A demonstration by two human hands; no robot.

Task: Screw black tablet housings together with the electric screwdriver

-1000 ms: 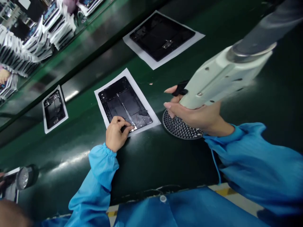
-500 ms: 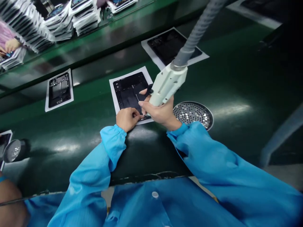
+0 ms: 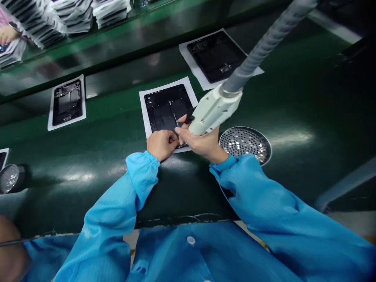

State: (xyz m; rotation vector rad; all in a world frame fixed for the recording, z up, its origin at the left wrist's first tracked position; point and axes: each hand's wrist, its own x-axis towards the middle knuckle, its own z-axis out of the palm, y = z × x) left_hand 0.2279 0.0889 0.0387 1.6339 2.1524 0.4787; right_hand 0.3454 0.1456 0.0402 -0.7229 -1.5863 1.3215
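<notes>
A black tablet frame [image 3: 166, 106] lies on a white sheet [image 3: 143, 105] on the green belt. My right hand [image 3: 202, 143] grips a pale powered screwdriver [image 3: 214, 111] with a grey hose [image 3: 270, 37], its tip down at the frame's near edge. My left hand [image 3: 161, 143] rests beside that tip with curled fingers, pinching at the same spot on the frame's near edge; what it pinches is too small to see. Both arms wear blue sleeves.
A round perforated dish of screws [image 3: 245, 141] sits just right of my right hand. Two more frames on white sheets lie at the left [image 3: 67, 102] and behind [image 3: 216, 55]. Stacked trays [image 3: 73, 13] line the far side. Another person's hand [image 3: 10, 258] shows at bottom left.
My right hand carried the screwdriver from over the screw dish leftward to the frame's near edge, beside my left hand. The view shifted right and steadied.
</notes>
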